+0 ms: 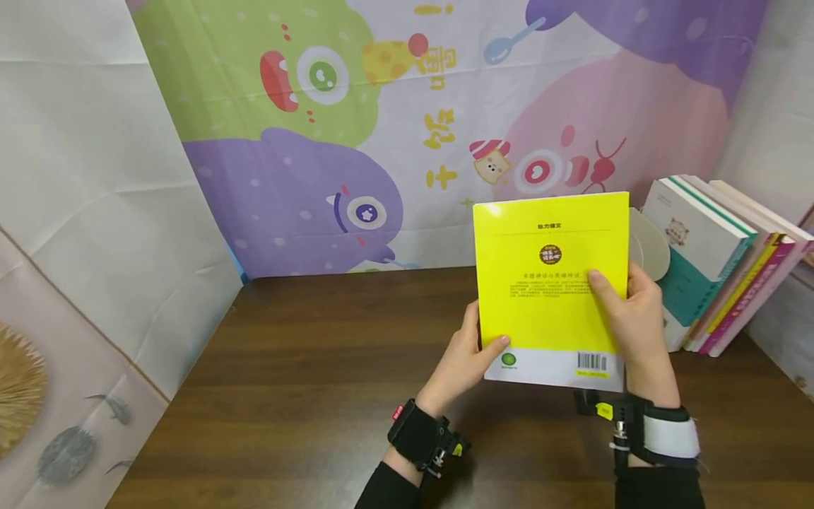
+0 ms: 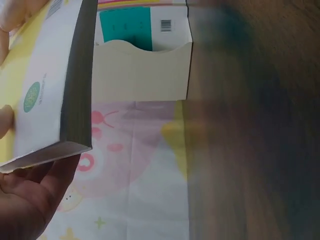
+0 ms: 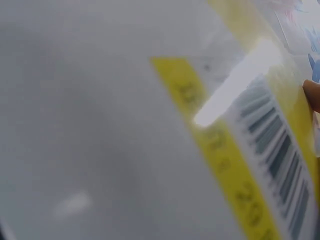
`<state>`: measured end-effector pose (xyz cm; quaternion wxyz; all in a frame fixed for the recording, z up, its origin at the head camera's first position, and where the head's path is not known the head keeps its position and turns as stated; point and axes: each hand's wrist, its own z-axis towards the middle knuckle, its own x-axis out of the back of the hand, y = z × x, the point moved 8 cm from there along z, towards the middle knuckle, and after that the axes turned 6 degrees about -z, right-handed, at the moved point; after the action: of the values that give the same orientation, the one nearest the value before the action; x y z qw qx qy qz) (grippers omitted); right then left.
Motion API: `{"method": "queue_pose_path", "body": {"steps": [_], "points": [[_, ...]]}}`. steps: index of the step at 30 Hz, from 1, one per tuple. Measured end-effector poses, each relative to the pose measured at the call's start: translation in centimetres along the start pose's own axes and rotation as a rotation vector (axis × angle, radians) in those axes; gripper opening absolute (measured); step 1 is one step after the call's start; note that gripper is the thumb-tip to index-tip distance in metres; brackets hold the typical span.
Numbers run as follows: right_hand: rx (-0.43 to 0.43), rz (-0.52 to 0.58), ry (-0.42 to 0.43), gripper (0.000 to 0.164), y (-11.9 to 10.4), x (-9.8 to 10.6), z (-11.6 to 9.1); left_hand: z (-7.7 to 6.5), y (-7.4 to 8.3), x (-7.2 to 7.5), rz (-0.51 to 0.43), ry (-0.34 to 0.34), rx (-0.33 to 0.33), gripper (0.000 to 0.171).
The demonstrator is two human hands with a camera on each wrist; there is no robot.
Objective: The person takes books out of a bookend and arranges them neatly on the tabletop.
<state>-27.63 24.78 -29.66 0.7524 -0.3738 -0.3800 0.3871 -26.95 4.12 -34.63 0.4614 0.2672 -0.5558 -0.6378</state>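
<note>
A bright yellow book (image 1: 540, 318) stands upright above the table, its back cover with a white lower band and barcode facing the head camera. My left hand (image 1: 459, 362) grips its lower left edge, thumb on the cover and fingers behind. On the right edge my right hand (image 1: 641, 326) holds it the same way, thumb across the cover. The left wrist view shows the thick page block of the book (image 2: 75, 85) and my left hand (image 2: 30, 200) beneath it. Close up, the book's white band (image 3: 100, 125) and barcode fill the right wrist view.
Several books (image 1: 712, 261) lean in a row at the right, by a cream holder (image 2: 142, 72) with a wavy front edge. Dark wooden table (image 1: 305, 396) lies below. A cartoon-printed cloth (image 1: 305, 205) hangs behind; pale cloth (image 1: 95, 177) covers the left side.
</note>
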Motion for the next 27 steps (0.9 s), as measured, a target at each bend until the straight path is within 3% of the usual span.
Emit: {"method": "queue_pose_path", "body": {"steps": [9,16,27], "points": [[0.010,-0.047,-0.046,0.039,0.7,-0.3,0.2,0.1,-1.0,-0.1,-0.038,0.054,0.045,0.053],[-0.007,-0.033,-0.091,0.039,1.4,-0.8,0.4,0.9,-3.6,0.2,-0.048,0.082,0.043,0.051],[-0.024,-0.037,-0.140,0.040,2.1,-1.1,0.6,1.0,-3.6,0.5,-0.113,0.091,0.016,0.041]]}}
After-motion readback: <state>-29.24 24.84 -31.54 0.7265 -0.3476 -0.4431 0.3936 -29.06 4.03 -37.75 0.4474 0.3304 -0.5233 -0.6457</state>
